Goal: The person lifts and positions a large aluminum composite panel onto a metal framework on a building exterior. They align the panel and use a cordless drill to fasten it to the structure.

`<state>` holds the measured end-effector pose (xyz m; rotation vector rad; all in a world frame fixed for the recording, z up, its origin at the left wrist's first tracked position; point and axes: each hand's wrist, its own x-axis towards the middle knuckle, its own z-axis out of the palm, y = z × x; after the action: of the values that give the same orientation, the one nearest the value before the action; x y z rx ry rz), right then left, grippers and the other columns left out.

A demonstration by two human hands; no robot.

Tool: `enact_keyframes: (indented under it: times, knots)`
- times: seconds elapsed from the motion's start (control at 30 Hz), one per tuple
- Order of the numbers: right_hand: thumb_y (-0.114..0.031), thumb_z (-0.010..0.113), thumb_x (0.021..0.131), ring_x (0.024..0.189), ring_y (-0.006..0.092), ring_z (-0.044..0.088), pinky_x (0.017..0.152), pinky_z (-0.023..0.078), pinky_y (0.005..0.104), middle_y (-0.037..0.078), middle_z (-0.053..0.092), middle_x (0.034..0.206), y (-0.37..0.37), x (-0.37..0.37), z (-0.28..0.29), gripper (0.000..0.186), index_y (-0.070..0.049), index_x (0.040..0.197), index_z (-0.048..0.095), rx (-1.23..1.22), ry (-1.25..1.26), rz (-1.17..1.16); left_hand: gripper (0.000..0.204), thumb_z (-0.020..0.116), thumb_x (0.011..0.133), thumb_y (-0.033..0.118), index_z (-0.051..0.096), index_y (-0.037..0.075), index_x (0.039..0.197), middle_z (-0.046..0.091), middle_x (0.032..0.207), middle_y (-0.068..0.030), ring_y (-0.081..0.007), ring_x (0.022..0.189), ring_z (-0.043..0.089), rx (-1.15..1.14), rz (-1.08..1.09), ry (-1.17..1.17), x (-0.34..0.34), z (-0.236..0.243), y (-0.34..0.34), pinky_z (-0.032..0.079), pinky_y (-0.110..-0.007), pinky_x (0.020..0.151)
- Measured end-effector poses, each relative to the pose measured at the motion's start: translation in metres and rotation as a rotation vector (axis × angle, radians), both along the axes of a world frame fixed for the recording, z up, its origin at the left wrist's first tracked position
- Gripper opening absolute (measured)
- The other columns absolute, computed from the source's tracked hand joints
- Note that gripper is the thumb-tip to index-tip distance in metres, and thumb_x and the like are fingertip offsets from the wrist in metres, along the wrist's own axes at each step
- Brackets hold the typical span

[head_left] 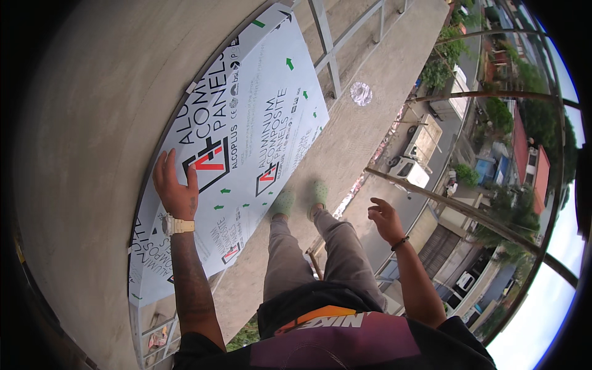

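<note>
The left hand rests spread on the printed white panel, fingertips near its wall-side edge. The panel sits along the concrete wall. Right of the panel come green clogs, then the right hand, released, fingers loosely curled; beyond the panel's far end, a metal frame.

Panel beside the wall, left grip on it, truck to the right.

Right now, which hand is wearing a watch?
The left hand, at the white printed panel, wears the pale watch; the right hand, away from the panel, has a dark bracelet.
</note>
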<state>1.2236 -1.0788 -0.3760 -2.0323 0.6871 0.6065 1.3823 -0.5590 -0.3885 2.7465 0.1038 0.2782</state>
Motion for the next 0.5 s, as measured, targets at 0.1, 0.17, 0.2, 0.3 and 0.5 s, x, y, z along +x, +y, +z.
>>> enact_keyframes:
  times: [0.1,0.17,0.2,0.3,0.5]
  knots:
    - [-0.017,0.067,0.093,0.095,0.0236,0.073,0.084,0.058,0.0344,0.016,0.074,0.106,0.004,0.059,0.002,0.044,0.0,0.134,0.061,-0.006,-0.028,0.144,0.07,0.081,0.086,0.03,0.051,0.006,0.145,0.048,0.148,-0.0204,-0.0415,0.136,0.045,0.007,0.076,0.043,0.024,-0.002,-0.011,0.037,-0.056,0.113]
    - [-0.017,0.068,0.093,0.098,0.0249,0.074,0.086,0.058,0.0354,0.017,0.074,0.11,-0.003,0.098,-0.009,0.044,-0.002,0.133,0.062,0.061,-0.059,0.187,0.077,0.084,0.082,0.034,0.051,0.006,0.145,0.048,0.148,-0.0206,-0.0417,0.137,0.045,0.031,0.141,0.063,0.034,-0.002,-0.02,0.036,-0.056,0.113]
    - [-0.014,0.068,0.093,0.1,0.025,0.073,0.086,0.058,0.035,0.018,0.073,0.112,-0.007,0.123,-0.022,0.041,-0.001,0.132,0.063,0.12,-0.133,0.175,0.08,0.086,0.08,0.034,0.05,0.005,0.146,0.049,0.148,-0.0209,-0.0419,0.136,0.045,0.044,0.194,0.07,0.038,-0.002,-0.025,0.036,-0.056,0.113]
    - [-0.004,0.062,0.098,0.108,0.0166,0.067,0.093,0.053,0.0301,0.014,0.072,0.116,0.004,0.234,-0.032,0.036,0.003,0.133,0.06,0.175,-0.34,0.217,0.087,0.089,0.076,0.035,0.05,0.004,0.146,0.049,0.147,-0.0219,-0.0425,0.136,0.046,0.08,0.315,0.089,0.052,-0.007,-0.037,0.036,-0.055,0.113]
    - [-0.021,0.071,0.089,0.114,0.0398,0.065,0.099,0.052,0.0429,0.024,0.066,0.123,0.082,0.442,-0.031,0.046,-0.002,0.13,0.063,0.148,-0.818,0.348,0.089,0.092,0.072,0.027,0.049,0.002,0.146,0.05,0.144,-0.0232,-0.0428,0.134,0.048,-0.006,0.424,0.201,0.066,-0.005,-0.034,0.041,-0.05,0.112]
